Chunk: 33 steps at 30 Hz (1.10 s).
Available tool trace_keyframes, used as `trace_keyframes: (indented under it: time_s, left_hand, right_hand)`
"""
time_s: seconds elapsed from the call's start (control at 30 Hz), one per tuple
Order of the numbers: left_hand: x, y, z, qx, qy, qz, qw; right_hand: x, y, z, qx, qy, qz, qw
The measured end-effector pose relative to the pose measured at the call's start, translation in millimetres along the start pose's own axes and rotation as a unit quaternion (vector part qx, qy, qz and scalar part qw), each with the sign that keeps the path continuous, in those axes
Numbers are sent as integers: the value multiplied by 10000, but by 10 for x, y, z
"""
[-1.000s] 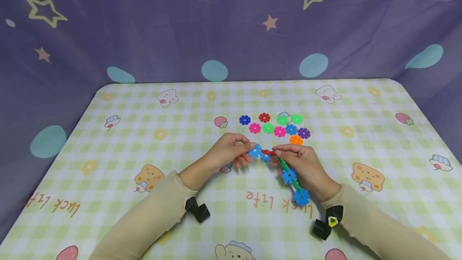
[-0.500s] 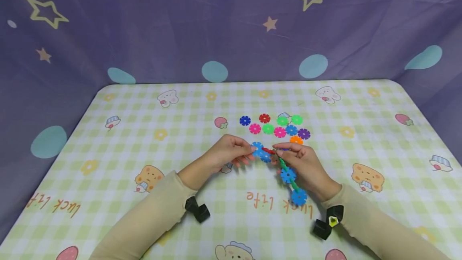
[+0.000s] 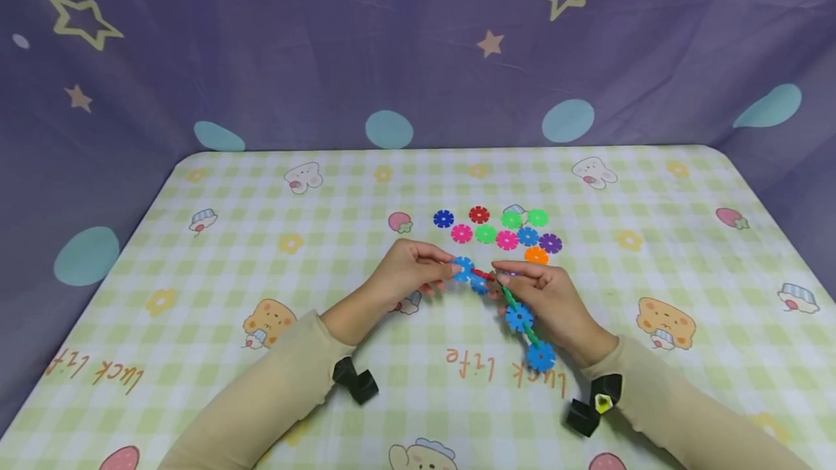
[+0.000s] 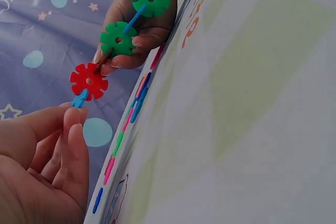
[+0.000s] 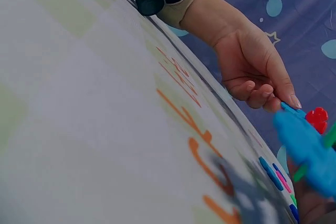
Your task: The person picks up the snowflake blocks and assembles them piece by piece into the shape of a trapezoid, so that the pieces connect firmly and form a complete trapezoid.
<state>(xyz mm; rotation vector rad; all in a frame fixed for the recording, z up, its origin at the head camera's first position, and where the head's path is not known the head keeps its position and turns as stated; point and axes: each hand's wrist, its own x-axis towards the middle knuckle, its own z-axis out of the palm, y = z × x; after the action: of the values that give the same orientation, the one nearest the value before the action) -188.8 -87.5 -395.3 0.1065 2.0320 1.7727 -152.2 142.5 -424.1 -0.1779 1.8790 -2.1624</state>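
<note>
Both hands hold a chain of notched plastic discs above the table, slotted into each other at angles. My left hand (image 3: 414, 270) pinches a light blue disc (image 3: 463, 269) at the chain's left end. A second blue disc (image 3: 480, 286) shows just below it. The red disc (image 4: 89, 81) comes after these, then a brown disc (image 4: 103, 61) seen edge-on. My right hand (image 3: 545, 292) grips the chain near the brown disc and the adjoining green disc (image 4: 118, 39). From there the chain slants down toward me through a blue disc (image 3: 519, 317) to a blue end disc (image 3: 541, 357).
Several loose discs lie flat beyond the hands, among them a dark blue disc (image 3: 443, 219), a red one, pink ones, light green ones, a purple disc (image 3: 551, 244) and an orange disc (image 3: 536, 256). A checked cloth (image 3: 366, 397) covers the table; a purple curtain (image 3: 418, 42) hangs behind.
The hanging end of the chain has swung slightly left. The red disc between the hands has tilted a little; both hands keep their hold in nearly the same place.
</note>
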Motion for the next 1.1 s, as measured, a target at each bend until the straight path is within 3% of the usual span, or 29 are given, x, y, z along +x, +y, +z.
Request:
trace_keyframes:
  time_s: [0.27,0.63,0.87,1.1]
  left_hand:
    - [-4,3,-9,-124,-90,-319,9994]
    - [24,-43,-46,-225,-597,-680,9956]
    - [30,-58,-66,-255,-732,-784,9939]
    - [35,-62,-56,-312,-812,-810,9929]
  right_hand:
    - [4,6,-16,-1039,149,37,9945]
    - [-10,-14,-39,-723,-239,427,9962]
    - [-17,-40,-39,-798,-459,484,9946]
    - [-11,-35,-32,-900,-385,493,9940]
